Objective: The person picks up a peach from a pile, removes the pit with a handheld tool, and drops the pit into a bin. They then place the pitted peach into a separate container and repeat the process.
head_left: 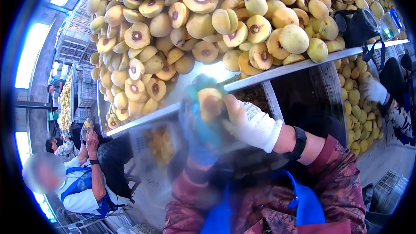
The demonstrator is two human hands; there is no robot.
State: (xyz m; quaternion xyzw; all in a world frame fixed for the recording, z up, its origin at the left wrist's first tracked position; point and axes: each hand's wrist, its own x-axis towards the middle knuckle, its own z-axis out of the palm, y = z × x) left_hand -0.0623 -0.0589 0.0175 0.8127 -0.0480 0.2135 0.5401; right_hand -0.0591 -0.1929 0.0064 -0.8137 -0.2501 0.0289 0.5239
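Held at the table's front edge, a halved yellow fruit (pixel 211 100) with a brown centre sits in my left hand (pixel 200 115), which wears a blue-green glove and is blurred by motion. My right hand (pixel 251 121), in a white glove with print on the cuff, has its fingers against the fruit's right side. Whether it also holds a tool cannot be made out. Beyond both hands, a large heap of halved fruit (pixel 203 21) lies on the metal table (pixel 197 71).
A crate of fruit pieces (pixel 141 145) stands below the edge at left. Another crate (pixel 325 84) and a fruit pile (pixel 355 104) are at right. A seated person (pixel 89 182) works at left; a co-worker's gloved hand (pixel 373 90) is at right. A black container (pixel 363 24) stands on the table.
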